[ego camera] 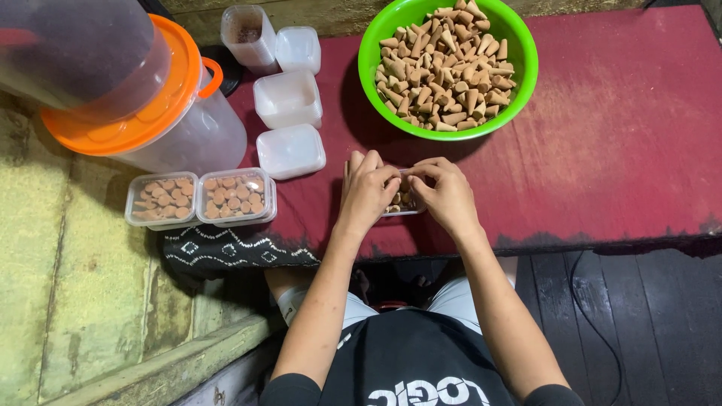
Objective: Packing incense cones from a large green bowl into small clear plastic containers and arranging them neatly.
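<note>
My left hand (367,189) and my right hand (445,194) meet over a small clear plastic box (401,201) on the dark red cloth (617,143). The box is partly filled with tan cones, and both hands' fingertips touch it and the cones inside. My hands hide most of the box. Just beyond them stands a green bowl (519,45) heaped with several tan cones (444,71).
Two filled, lidded clear boxes (200,199) sit at the left near the cloth's edge. Empty white square containers (289,98) line up behind them. A big clear jar with an orange lid (150,105) stands far left. Dark floorboards lie below the red cloth.
</note>
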